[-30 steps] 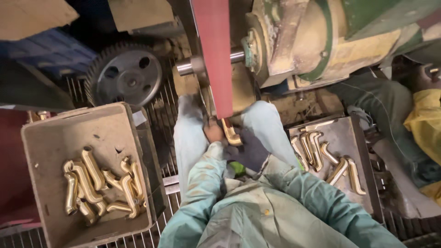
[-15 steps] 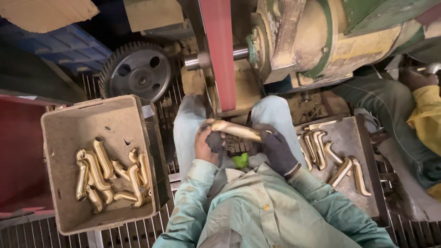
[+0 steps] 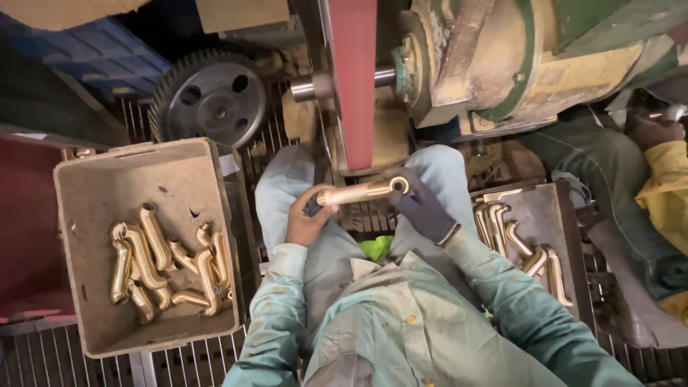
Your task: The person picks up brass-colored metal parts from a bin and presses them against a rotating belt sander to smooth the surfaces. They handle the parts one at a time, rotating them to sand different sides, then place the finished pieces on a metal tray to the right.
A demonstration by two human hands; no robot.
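Two hands hold one brass pipe (image 3: 362, 191) level above the lap, just below the red sanding belt (image 3: 352, 79): left hand (image 3: 307, 218) closed around one end, gloved right hand (image 3: 419, 208) gripping the other. More pipes lie in the crate (image 3: 93, 179).

A shiny golden brass pipe (image 3: 356, 192) sits at centre frame. The right hand (image 3: 421, 208) wears a dark blue glove. The belt (image 3: 352, 79) above is red, the shirt (image 3: 401, 315) pale green, and the crate (image 3: 93, 186) at left dusty beige.
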